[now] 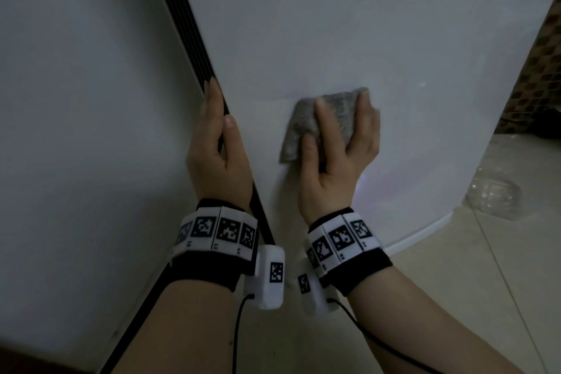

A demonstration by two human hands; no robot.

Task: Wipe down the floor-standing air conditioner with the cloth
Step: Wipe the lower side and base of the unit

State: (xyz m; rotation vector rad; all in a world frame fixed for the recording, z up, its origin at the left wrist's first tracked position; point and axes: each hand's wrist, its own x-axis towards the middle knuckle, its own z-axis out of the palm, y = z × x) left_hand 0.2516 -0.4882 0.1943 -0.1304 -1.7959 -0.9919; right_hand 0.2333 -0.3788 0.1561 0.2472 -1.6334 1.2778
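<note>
Your grey, coarse-textured cloth [337, 112] lies flat against the front of the white, smooth-bodied floor-standing air conditioner [334, 24].

The air conditioner stands upright in front of you. Its rounded white front fills most of the view. A black ribbed strip [194, 24] runs down its left edge, and a pale rim at the base meets the tiled floor [455, 297]. The cloth is folded into a rough four-sided pad, tilted, and sits low on the front panel to the right of the black strip. Your right hand [340, 161] holds it there with fingers spread over it, and your left hand [218, 158] takes its grip on the panel edge at the strip.
</note>
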